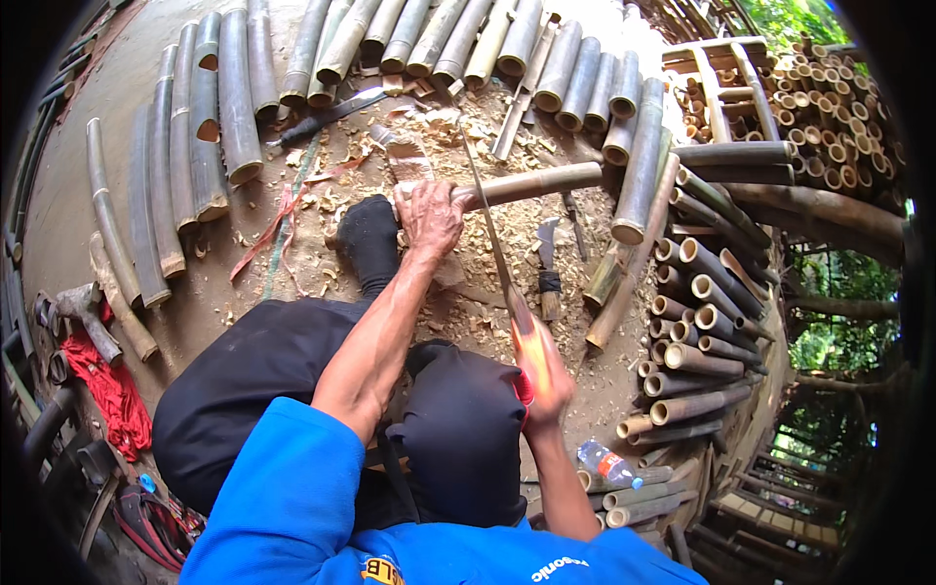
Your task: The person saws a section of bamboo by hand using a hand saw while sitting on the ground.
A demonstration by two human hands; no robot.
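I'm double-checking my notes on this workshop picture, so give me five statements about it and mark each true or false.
1. The left hand grips a bamboo piece. True.
2. The right hand is empty. False: it holds a long-bladed tool.
3. Pale shavings lie scattered on the ground. True.
4. The red cloth lies at the right of the picture. False: it lies at the left.
5. The clear bottle has a blue cap. True.
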